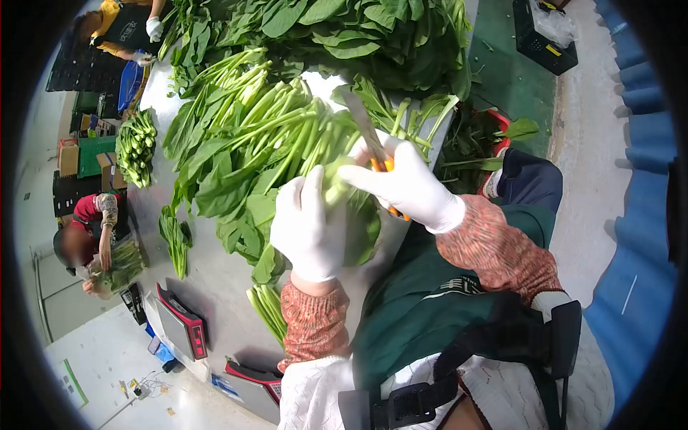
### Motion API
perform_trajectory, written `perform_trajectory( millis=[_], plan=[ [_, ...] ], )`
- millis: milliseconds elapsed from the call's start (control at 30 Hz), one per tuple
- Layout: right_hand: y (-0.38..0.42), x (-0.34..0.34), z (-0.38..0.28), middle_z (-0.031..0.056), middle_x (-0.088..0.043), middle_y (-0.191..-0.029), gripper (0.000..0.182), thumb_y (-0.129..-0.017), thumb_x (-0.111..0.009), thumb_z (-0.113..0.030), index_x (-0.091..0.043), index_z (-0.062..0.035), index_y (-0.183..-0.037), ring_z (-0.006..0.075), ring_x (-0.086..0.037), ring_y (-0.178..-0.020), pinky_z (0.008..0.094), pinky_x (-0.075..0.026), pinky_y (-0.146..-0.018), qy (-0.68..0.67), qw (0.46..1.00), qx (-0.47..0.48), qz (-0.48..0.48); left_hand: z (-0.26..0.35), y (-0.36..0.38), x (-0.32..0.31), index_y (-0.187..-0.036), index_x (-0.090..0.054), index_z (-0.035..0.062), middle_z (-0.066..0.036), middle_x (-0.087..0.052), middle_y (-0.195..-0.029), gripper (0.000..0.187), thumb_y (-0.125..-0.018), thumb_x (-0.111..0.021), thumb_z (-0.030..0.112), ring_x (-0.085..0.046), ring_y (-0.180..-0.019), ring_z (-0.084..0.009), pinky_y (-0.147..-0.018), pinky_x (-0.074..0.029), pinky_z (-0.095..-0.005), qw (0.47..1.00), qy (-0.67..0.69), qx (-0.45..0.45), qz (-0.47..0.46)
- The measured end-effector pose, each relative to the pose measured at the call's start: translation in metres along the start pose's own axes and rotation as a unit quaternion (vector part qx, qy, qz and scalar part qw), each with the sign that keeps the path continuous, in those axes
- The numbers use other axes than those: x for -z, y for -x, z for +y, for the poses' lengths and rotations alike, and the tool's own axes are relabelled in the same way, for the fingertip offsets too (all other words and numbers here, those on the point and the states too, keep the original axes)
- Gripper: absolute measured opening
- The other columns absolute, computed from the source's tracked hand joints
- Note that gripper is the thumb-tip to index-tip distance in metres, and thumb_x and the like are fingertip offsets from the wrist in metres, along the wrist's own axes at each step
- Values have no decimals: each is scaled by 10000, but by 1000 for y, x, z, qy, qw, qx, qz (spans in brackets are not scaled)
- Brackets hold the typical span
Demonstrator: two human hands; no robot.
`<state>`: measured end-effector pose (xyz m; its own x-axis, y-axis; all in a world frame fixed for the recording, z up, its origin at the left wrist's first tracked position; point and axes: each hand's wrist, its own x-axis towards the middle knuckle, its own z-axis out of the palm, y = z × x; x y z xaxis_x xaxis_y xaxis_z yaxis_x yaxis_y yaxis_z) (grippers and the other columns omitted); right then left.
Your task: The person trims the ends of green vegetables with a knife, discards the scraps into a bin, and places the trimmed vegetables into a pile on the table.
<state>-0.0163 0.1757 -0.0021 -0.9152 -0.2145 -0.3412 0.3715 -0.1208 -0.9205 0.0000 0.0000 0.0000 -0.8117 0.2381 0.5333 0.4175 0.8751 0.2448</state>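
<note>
Left hand (304,226), white-gloved: fingers closed on a bunch of leafy greens (335,185), pale stem ends up between both hands, above the near edge of the counter (215,251). Right hand (412,185), gloved too: fingers gripping a knife (364,122) with an orange handle, thumb against the stems. Heaped greens (287,122) lie just beyond the hands. Two red-trimmed scales (188,322) sit on the counter. Across it, a co-worker (89,229) handles a bag of greens (123,266).

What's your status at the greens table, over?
Left hand on pale green stalk. Right hand gripping orange-handled blade, also at stalk. Leafy greens heaped just beyond.
</note>
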Motion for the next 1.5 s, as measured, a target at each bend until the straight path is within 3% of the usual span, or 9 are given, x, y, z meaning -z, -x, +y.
perform_trajectory(
  millis=[167,533,633,833,1067,1300,1367,1433,1500],
  plan=[
    [12,5,27,60,-682,-837,303,-833,-668,-7,-630,-49,-1130,205,-703,-788,303,-534,-652,238,900,338,138,5,-7,18,-1064,-691,52,-118,-632,-910,423,-659,-797,-3,-651,-763,-275,-677,-539,-339,999,41,-28,-7],
    [22,26,49,108,-670,-804,353,-832,-636,-17,-612,-97,-1175,294,-681,-686,354,-530,-621,373,918,101,88,35,-3,40,-1001,-685,10,-121,-626,-908,372,-635,-732,-41,-635,-791,-269,-716,-519,-332,990,134,-37,-5],
    [20,40,64,35,-694,-802,341,-941,-585,-92,-598,-78,-1281,129,-627,-606,283,-510,-594,39,996,58,47,28,-11,68,-1061,-715,23,-117,-623,-929,488,-574,-713,-11,-626,-816,-226,-751,-513,-308,970,243,10,-21],
    [53,27,-33,4,-652,-967,499,-932,-665,-112,-525,-71,-1409,65,-558,-798,261,-503,-754,-1,930,256,-262,15,-20,82,-1083,-705,-14,-137,-662,-985,456,-630,-685,-61,-637,-877,-210,-786,-491,-299,843,510,44,-166],
    [53,12,-16,69,-646,-861,216,-867,-733,-104,-666,-1,-1045,118,-584,-737,280,-475,-666,133,919,358,-101,20,4,70,-1126,-684,-28,-175,-692,-1040,454,-677,-750,-5,-668,-941,-259,-855,-512,-336,882,431,91,-170],
    [60,69,-16,20,-633,-721,158,-875,-723,-138,-654,4,-888,74,-579,-663,250,-466,-596,95,988,115,-45,-20,20,106,-979,-619,-44,-154,-631,-963,325,-816,-665,233,-597,-904,-251,-821,-489,-359,878,439,175,-74],
    [34,104,5,79,-688,-755,220,-863,-714,-187,-668,-12,-988,158,-667,-681,301,-513,-624,281,955,75,52,-66,45,112,-1022,-579,-1,-139,-573,-984,373,-812,-664,294,-554,-945,-259,-857,-458,-352,826,529,195,-24],
    [23,106,17,146,-714,-825,341,-847,-696,-230,-650,-38,-1125,284,-702,-733,377,-534,-655,569,777,148,225,-75,47,102,-1048,-574,36,-130,-558,-1017,404,-842,-638,377,-545,-985,-294,-902,-434,-437,734,650,193,25],
    [14,93,23,170,-711,-881,382,-850,-673,-219,-631,-63,-1196,325,-697,-799,385,-544,-706,463,859,131,174,-72,49,88,-1108,-571,41,-176,-605,-1105,441,-845,-630,391,-575,-1066,-350,-953,-439,-507,634,736,221,83]
  ],
)
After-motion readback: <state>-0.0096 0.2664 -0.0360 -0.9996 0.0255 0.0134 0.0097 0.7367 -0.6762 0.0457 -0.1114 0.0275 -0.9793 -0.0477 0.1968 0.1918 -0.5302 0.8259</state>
